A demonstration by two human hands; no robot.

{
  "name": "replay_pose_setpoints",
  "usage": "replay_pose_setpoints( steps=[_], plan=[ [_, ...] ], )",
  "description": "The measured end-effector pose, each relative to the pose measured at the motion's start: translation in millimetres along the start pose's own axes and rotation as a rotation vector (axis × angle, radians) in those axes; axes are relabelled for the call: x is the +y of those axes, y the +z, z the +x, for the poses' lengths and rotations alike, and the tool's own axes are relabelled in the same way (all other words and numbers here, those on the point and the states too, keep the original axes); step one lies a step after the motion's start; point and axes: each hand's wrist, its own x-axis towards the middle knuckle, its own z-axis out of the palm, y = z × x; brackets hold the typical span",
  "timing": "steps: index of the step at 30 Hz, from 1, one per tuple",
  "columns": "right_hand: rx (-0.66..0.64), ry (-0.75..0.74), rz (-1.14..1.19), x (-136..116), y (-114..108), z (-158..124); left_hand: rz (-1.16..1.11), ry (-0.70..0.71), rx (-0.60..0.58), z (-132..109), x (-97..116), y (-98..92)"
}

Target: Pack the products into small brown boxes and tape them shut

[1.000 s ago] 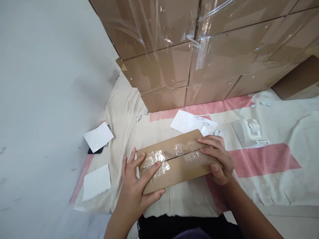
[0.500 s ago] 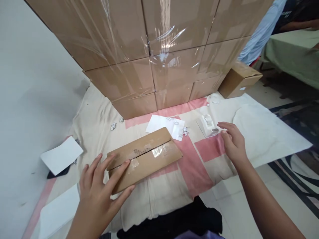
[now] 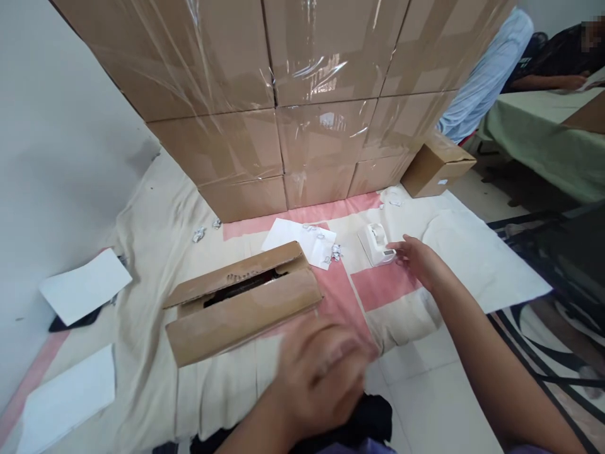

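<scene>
A long cardboard box lies on the cloth, its two top flaps parted in a gap with something dark inside that I cannot identify. My left hand is in front of the box's right end, off it, blurred, with fingers curled in; what they hold, if anything, I cannot make out. Fingers outstretched, my right hand touches the near end of a white tape dispenser. Left of the dispenser, a white paper sheet and a crumpled bit of paper lie on the cloth.
A wall of stacked, film-wrapped cartons stands behind. A small carton sits at its right. White sheets lie at left, one over a dark object. A person is at a green-covered table at the far right.
My left hand has left the box and moved right, its fingers curling. The box's flaps have come apart. My right hand has moved up against the dispenser. The view has shifted slightly.
</scene>
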Motion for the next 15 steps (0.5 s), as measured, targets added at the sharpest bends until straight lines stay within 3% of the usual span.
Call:
replay_pose_setpoints(
  steps=[3, 5, 7, 9, 11, 15],
  plan=[
    [-0.021, 0.029, -0.014, -8, 1, 1, -0.153, -0.077, -0.104, 25, 1, 95.0],
    [-0.029, 0.041, -0.038, -14, 4, -1, -0.175, -0.336, -0.182, 48, -16, 148.1],
    [-0.027, 0.041, -0.068, -18, 7, -5, -0.166, -0.526, -0.247, 67, -42, 185.1],
    [-0.025, 0.04, -0.108, -21, 9, -8, -0.176, -0.557, -0.326, 78, -67, 206.0],
    [-0.013, 0.043, -0.142, -22, 10, -9, -0.173, -0.526, -0.373, 79, -86, 215.3],
    [0.009, 0.035, -0.16, -21, 12, -7, -0.119, -0.478, -0.364, 69, -96, 220.7]
  ],
)
